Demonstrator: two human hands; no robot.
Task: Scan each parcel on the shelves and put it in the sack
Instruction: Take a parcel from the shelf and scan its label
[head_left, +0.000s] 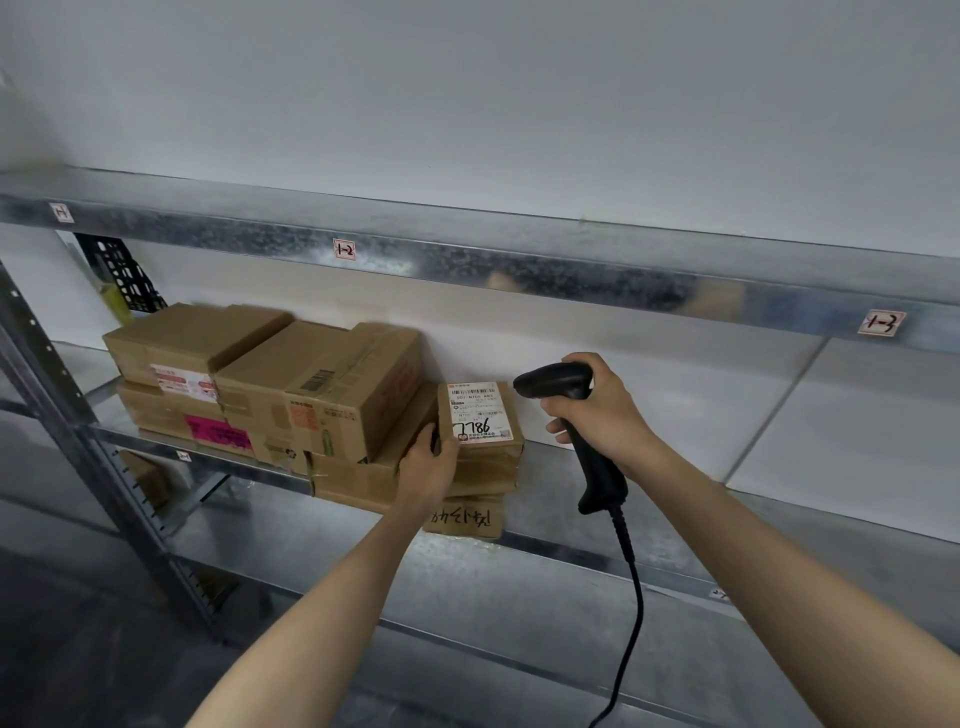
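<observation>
"Counting from the near end, what is entered?" asks the checker.

"Item one: cable (631, 613), black, hanging from the foot of the scanner's grip toward the bottom edge. Item two: scanner (597, 467), black, pistol type, head turned left. Item three: right hand (602, 421), fingers wrapped fully round the grip just under the head. Trigger pressed or not: cannot tell."

"And the other hand?"

"Item four: left hand (428, 465), fingers curled round the left edge of the small parcel (488, 473), thumb on its front face by the lower corner of the label (480, 413). Parcel location: middle shelf (649, 551), resting on a lower box (467, 517) with handwriting on its front. Label faces outward. Scanner head is just beside the label, apart from it."

"Progress?"

"Judged, not seen: this parcel is at the scan step and not yet bagged. Left to do: at least the stack of brown boxes (322, 384) touching it on the left, several with white or pink labels, and the lower box. Sack: not in view, so how many parcels are already in it cannot be told."

"Farther back?"

"Item five: upper shelf (467, 244), galvanised, with tag 1-2 (344, 249) and tag 1-3 (881, 323) on its front edge. Item six: pale wall (467, 104) behind."
</observation>
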